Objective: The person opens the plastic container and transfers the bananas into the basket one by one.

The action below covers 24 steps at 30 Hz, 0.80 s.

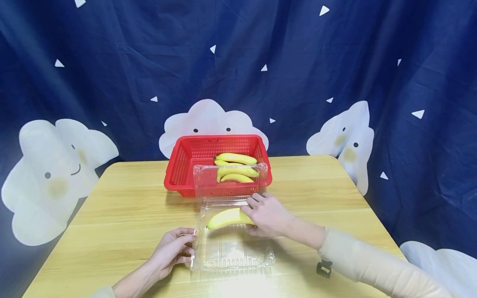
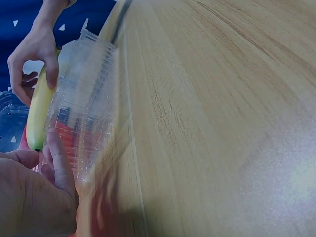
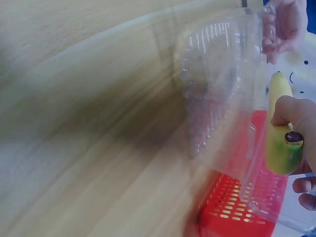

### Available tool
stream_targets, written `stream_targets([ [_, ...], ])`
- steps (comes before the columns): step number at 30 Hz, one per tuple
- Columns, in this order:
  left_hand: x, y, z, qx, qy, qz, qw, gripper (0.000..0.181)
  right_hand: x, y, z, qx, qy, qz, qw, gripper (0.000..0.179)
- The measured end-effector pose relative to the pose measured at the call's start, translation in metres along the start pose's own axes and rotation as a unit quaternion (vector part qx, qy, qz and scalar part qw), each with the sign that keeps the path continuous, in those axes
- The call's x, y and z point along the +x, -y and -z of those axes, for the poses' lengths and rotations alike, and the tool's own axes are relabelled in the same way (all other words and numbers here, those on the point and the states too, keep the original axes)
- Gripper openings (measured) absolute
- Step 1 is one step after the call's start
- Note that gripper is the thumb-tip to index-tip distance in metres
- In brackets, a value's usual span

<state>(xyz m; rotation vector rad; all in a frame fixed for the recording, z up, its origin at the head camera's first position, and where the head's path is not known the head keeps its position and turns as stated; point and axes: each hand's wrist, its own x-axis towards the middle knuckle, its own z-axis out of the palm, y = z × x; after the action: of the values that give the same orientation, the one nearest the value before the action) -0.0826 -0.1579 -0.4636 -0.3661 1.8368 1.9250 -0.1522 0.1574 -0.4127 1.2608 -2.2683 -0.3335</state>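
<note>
A clear plastic clamshell box (image 1: pixel 223 252) stands open on the table, its lid (image 1: pixel 208 182) raised at the back and overlapping the basket in the head view. My left hand (image 1: pixel 172 250) grips the box's left rim, thumb on one side and fingers on the other in the left wrist view (image 2: pixel 37 197). Over the rear part of the tray, my right hand (image 1: pixel 269 215) holds a yellow banana (image 1: pixel 227 218) near its right end. The banana lies crosswise, its greenish tip pointing left; the right wrist view shows the thumb across its skin (image 3: pixel 277 89).
Behind the box sits a red perforated basket (image 1: pixel 182 165) with several bananas (image 1: pixel 236 158) on its right side. A wooden table (image 1: pixel 123 207) lies beneath everything. Past its far edge hangs a dark blue curtain (image 1: pixel 238 74) with white clouds and triangles.
</note>
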Motion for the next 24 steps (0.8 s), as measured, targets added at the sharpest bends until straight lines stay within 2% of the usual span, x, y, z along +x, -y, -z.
stream_targets([
  [9, 0.001, 0.0, 0.0, 0.002, -0.008, 0.001, 1.0, 0.043, 0.0, -0.015, 0.017, -0.004, -0.023, 0.001, 0.9997, 0.048],
  [20, 0.001, 0.0, 0.0, 0.002, -0.005, 0.003, 1.0, 0.042, 0.003, -0.036, 0.037, -0.011, -0.033, -0.004, 0.9994, 0.047],
  [24, 0.001, 0.0, 0.0, 0.003, -0.003, 0.003, 1.0, 0.043, 0.005, -0.044, 0.044, -0.021, -0.049, -0.003, 0.9986, 0.048],
])
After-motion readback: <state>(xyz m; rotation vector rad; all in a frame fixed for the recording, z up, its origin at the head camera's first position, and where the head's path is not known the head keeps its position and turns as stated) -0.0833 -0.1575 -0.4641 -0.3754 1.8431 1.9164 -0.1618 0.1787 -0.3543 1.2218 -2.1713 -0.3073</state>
